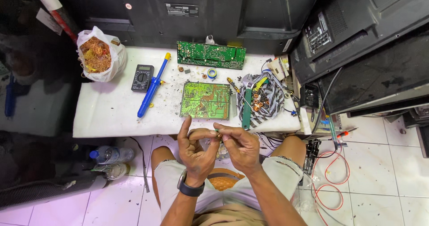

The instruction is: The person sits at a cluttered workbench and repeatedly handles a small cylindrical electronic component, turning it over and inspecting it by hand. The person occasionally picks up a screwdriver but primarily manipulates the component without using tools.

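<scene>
A low white table point(111, 114) stands on a white tiled floor point(380, 172), and dark back covers of televisions point(268, 11) lean against the wall and on the right side. The person sits in front of the table, knees under its near edge. On the table lies a green board point(205, 101) in the middle, flat, and a second, longer board point(211, 54) stands behind it near the televisions. To the left are a black meter point(142, 78) and a blue pump point(153, 86) lying diagonal, and further left a white bag point(99, 54) full of copper wire. To the right of the board is a heap of striped cable point(263, 98) with small copper coils, and a green tool point(246, 109) lies across it. Two bottles point(111, 156) lie on the floor at the left, and a red wire point(330, 177) curls on the tiles at the right. Both hands are raised over the lap, just in front of the table edge. The left hand point(195, 152) and the right hand point(239, 147) meet at the fingertips and pinch together a small part point(219, 134), which is too small to tell more; its axis I cannot tell. Nothing stands between the hands and the board.
</scene>
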